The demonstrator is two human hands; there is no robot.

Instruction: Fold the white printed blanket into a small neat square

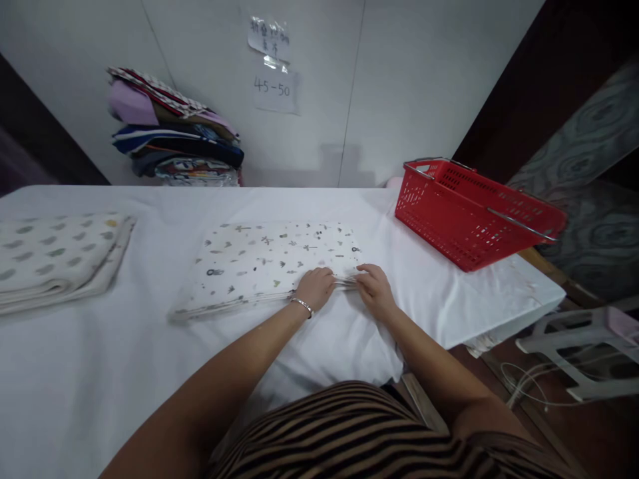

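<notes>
A folded white cloth (pixel 269 256) with small printed plants and animals lies flat on the white-covered table (pixel 164 372) in front of me. At its near edge, close to the right corner, my left hand (pixel 315 289) has its fingers closed over the stacked layers; a silver bracelet circles that wrist. My right hand (pixel 375 289) pinches the same cloth at the near right corner, a short gap from the left. The fingertips under the layers are hidden.
Another folded cloth (pixel 60 256), with leaf-like spots, lies at the left. A red plastic basket (pixel 449 219) with metal handles stands at the right end. Folded fabrics (pixel 180 133) are stacked by the wall. A white stool (pixel 574 339) stands beside the table, with cables on the floor.
</notes>
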